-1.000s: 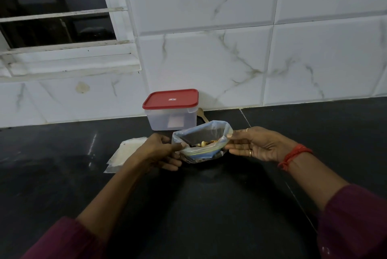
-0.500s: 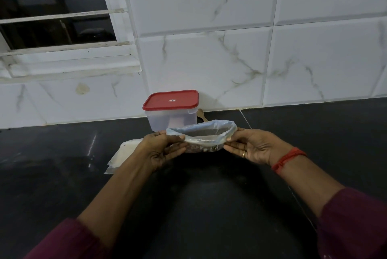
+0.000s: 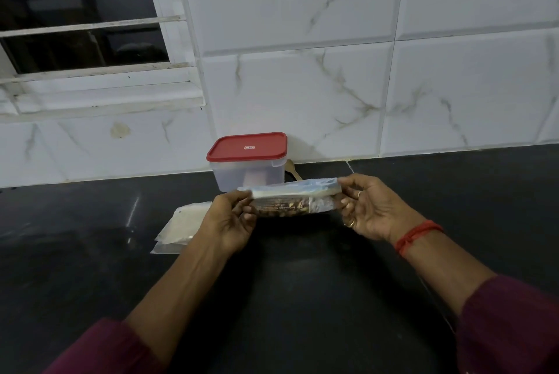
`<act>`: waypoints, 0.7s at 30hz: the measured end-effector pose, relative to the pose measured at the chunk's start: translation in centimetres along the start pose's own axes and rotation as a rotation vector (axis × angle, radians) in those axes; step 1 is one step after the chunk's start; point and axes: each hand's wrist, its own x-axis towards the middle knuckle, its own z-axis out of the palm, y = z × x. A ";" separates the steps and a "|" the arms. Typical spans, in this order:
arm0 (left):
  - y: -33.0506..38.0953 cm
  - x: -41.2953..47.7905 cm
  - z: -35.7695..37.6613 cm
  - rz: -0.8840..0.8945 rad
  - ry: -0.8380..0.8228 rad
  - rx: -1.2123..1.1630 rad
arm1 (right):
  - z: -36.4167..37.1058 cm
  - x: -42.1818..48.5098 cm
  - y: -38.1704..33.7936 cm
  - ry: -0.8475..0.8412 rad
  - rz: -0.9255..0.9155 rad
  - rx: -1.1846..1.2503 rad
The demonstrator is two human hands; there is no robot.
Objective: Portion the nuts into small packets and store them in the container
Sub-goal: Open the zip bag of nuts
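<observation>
Black countertop [image 3: 302, 298]: a packet [image 3: 290, 192] of nuts [image 3: 281, 208] is held just in front of the container [image 3: 248, 168].
Its top edge is pinched at each end by the left hand [image 3: 230, 222] and right hand [image 3: 369, 207], likely to close the seal.

black counter [image 3: 75, 222], lidded container [image 3: 246, 171], flat packets [image 3: 181, 225], spoon [image 3: 292, 169]

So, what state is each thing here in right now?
Packet of nuts: held off the counter, mouth stretched flat; sealed or not, unclear.
Left hand: pinches the packet's left end.
Right hand: pinches its right end.
Container: upright, red lid on.
Empty packets: stacked flat on the counter.
</observation>
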 end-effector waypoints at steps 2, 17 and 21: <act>-0.2 -0.1 -0.1 -0.019 -0.042 -0.032 | 0.0 0.1 0.2 0.006 0.006 -0.009; 3.3 -2.8 0.9 0.578 -0.027 2.009 | 0.9 -2.3 -2.6 -0.037 -0.647 -1.892; 1.8 -3.2 1.6 0.739 -0.386 2.065 | 2.4 -3.1 -1.5 -0.161 -0.725 -2.068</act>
